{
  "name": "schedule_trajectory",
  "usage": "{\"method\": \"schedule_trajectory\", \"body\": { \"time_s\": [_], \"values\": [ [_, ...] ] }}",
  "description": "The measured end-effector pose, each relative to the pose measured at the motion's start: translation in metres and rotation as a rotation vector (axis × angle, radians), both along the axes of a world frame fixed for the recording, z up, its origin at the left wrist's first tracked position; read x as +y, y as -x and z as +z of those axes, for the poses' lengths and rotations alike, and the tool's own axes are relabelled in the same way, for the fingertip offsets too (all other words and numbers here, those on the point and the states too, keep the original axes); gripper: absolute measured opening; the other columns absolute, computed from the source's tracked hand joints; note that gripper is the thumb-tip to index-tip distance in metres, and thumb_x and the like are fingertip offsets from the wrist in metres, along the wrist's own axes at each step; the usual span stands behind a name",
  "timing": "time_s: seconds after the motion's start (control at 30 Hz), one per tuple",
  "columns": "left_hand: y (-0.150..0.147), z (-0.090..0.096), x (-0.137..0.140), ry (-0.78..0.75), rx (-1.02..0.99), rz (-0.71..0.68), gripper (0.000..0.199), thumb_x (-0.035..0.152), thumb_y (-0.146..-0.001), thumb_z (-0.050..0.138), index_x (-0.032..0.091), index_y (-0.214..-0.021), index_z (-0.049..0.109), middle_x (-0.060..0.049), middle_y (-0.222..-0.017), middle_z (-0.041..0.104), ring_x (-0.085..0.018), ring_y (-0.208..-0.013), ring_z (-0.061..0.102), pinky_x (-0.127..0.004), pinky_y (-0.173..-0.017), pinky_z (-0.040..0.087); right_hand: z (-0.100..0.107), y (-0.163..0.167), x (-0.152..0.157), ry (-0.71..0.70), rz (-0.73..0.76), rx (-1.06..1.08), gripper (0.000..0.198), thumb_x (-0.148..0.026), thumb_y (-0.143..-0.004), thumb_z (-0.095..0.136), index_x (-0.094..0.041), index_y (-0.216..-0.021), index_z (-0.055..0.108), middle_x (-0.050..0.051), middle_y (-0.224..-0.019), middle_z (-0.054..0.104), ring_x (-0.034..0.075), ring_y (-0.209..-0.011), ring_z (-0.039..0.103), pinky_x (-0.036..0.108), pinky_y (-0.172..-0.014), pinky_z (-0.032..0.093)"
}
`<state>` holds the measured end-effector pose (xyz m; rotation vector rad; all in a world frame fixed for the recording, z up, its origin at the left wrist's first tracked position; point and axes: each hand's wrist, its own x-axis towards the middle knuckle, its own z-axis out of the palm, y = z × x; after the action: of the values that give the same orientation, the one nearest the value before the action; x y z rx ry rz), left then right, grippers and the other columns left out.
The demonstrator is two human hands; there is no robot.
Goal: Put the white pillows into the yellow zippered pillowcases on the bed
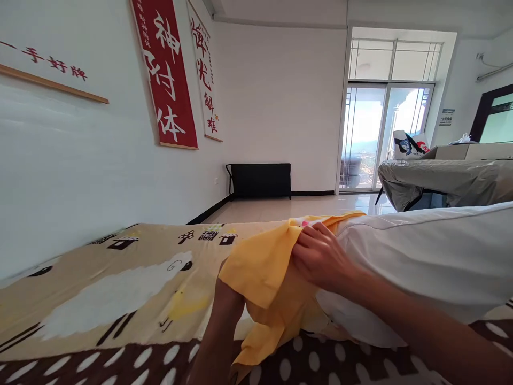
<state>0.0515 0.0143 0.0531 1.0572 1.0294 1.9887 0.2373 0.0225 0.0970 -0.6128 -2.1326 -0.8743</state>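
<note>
White walls and a glossy pale floor frame what I see, with a bed running across the bottom of my view. On that bed, the soft yellow fabric pillowcase (260, 278) is bunched over the near end of the plump white pillow (433, 256), which lies to the right of it. My right hand (320, 258) is clenched on the pillowcase's edge where it meets the pillow, fingers curled into the cloth. My left hand (224, 299) goes up under the pillowcase from below; the cloth hides it, so I cannot tell whether it grips or lies slack.

I judge I am partway through working the case along the pillow. Next I would need a steady pull with both hands, keeping the opening spread.

Left of the pillowcase spreads the tan cartoon-sheep bedsheet (120, 289). Beyond it, high on the wall, hangs a red calligraphy banner (164, 75).
</note>
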Motion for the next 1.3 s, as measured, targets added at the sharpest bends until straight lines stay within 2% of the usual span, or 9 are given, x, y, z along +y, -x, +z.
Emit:
{"method": "schedule_trajectory", "body": {
  "time_s": [0.13,0.2,0.37,0.47,0.57,0.67,0.83,1.1,1.3],
  "values": [
    [0.002,0.017,-0.018,-0.208,0.501,0.17,0.019,0.023,-0.066,0.057,0.019,-0.082,0.066,-0.003,-0.095,0.063,-0.018,-0.088,0.057,-0.023,-0.073,0.045,0.014,0.009,0.02,0.162,-0.084,0.113,0.014,-0.015,-0.084,0.045,-0.017,-0.081,0.058,0.007,-0.091,0.062,0.019,-0.082,0.048,0.032,-0.076,0.035],
    [0.005,0.023,-0.022,-0.246,0.578,0.285,0.016,0.02,-0.066,0.055,0.019,-0.079,0.065,-0.002,-0.095,0.06,-0.017,-0.088,0.055,-0.021,-0.073,0.043,0.023,0.013,0.022,0.167,-0.105,0.143,0.014,-0.016,-0.08,0.048,-0.017,-0.091,0.058,0.009,-0.105,0.059,0.021,-0.089,0.047,0.033,-0.079,0.035],
    [0.009,0.023,-0.023,0.026,0.177,0.082,0.026,0.031,-0.06,0.069,0.017,-0.081,0.065,0.0,-0.07,0.062,-0.014,-0.06,0.053,-0.02,-0.049,0.039,0.046,0.035,0.005,0.2,-0.068,0.266,0.01,-0.021,-0.079,0.05,-0.018,-0.083,0.059,0.006,-0.088,0.058,0.018,-0.08,0.044,0.029,-0.071,0.032],
    [0.003,0.024,-0.02,0.095,-0.089,-0.01,0.037,0.035,-0.057,0.076,0.018,-0.088,0.066,-0.001,-0.074,0.065,-0.016,-0.063,0.059,-0.022,-0.053,0.046,0.059,0.046,-0.006,0.434,0.096,0.232,0.029,-0.03,-0.087,0.044,-0.017,-0.062,0.055,0.0,-0.064,0.052,0.012,-0.065,0.042,0.026,-0.063,0.03],
    [-0.003,0.028,-0.018,0.116,-0.244,-0.052,0.04,0.038,-0.062,0.075,0.018,-0.096,0.066,-0.005,-0.084,0.069,-0.018,-0.074,0.064,-0.025,-0.065,0.051,0.07,0.049,-0.011,0.672,0.273,0.124,0.031,-0.029,-0.089,0.041,-0.018,-0.068,0.06,-0.003,-0.064,0.055,0.009,-0.062,0.043,0.023,-0.06,0.029],
    [-0.005,0.029,-0.019,0.117,-0.268,-0.083,0.042,0.042,-0.063,0.075,0.016,-0.095,0.067,-0.006,-0.084,0.07,-0.019,-0.074,0.065,-0.027,-0.067,0.052,0.076,0.046,-0.007,0.663,0.264,0.017,0.016,-0.02,-0.083,0.048,-0.018,-0.079,0.064,0.0,-0.082,0.063,0.011,-0.074,0.05,0.023,-0.065,0.032],
    [-0.003,0.027,-0.02,0.104,-0.145,-0.105,0.049,0.045,-0.054,0.079,0.011,-0.087,0.068,-0.006,-0.073,0.068,-0.018,-0.064,0.062,-0.025,-0.055,0.048,0.071,0.037,0.001,0.756,0.12,-0.203,0.021,-0.03,-0.085,0.049,-0.018,-0.075,0.064,0.001,-0.074,0.064,0.012,-0.064,0.05,0.025,-0.064,0.034],
    [0.005,0.025,-0.022,0.021,-0.17,-0.173,0.031,0.037,-0.06,0.075,0.014,-0.079,0.067,-0.001,-0.064,0.063,-0.015,-0.061,0.058,-0.021,-0.052,0.043,0.056,0.041,0.007,0.37,-0.159,-0.289,0.019,-0.011,-0.079,0.048,-0.016,-0.074,0.065,0.007,-0.075,0.066,0.016,-0.067,0.053,0.032,-0.07,0.028],
    [0.006,0.02,-0.019,-0.085,-0.119,-0.033,0.023,0.038,-0.069,0.069,0.017,-0.076,0.066,0.002,-0.059,0.061,-0.011,-0.054,0.054,-0.018,-0.048,0.04,0.054,0.033,0.013,0.179,-0.178,-0.308,0.024,-0.004,-0.074,0.045,-0.016,-0.063,0.061,0.006,-0.068,0.062,0.016,-0.068,0.049,0.033,-0.068,0.021]
  ]
}}
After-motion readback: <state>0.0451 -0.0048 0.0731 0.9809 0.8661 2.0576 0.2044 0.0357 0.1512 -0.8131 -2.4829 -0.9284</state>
